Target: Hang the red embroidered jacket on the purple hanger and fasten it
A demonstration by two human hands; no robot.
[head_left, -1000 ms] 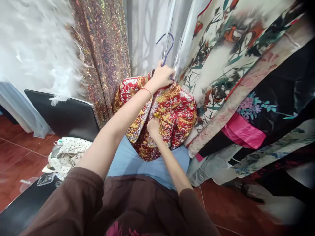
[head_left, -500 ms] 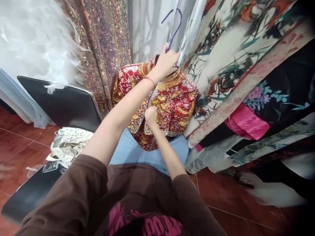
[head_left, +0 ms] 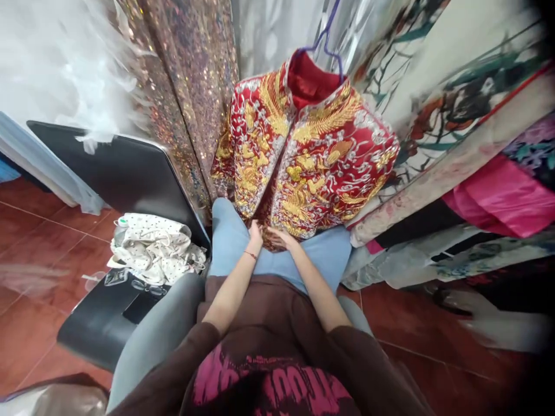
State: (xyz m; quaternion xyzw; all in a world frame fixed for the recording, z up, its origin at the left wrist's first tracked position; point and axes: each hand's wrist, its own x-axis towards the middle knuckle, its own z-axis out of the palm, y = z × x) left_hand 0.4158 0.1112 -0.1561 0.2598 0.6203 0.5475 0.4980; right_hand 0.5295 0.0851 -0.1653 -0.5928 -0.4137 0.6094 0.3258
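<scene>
The embroidered jacket (head_left: 303, 156) hangs on a hanger (head_left: 325, 40) at far centre, between a sequinned cloth (head_left: 186, 98) on its left and printed garments (head_left: 455, 115) on its right. A chair (head_left: 117, 190) stands left, with a crumpled cloth (head_left: 151, 254) on its seat. Both hands, left hand (head_left: 255, 234) and right hand (head_left: 280, 237), lie just beneath the jacket's hem, on the person's lap.

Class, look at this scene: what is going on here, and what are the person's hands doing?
A person sits facing a red and gold embroidered jacket that hangs on a purple hanger among other garments. The left hand and the right hand are both down at the jacket's bottom hem, over the person's knees; the grip is unclear. A spotted cloth lies on a black chair to the left.
</scene>
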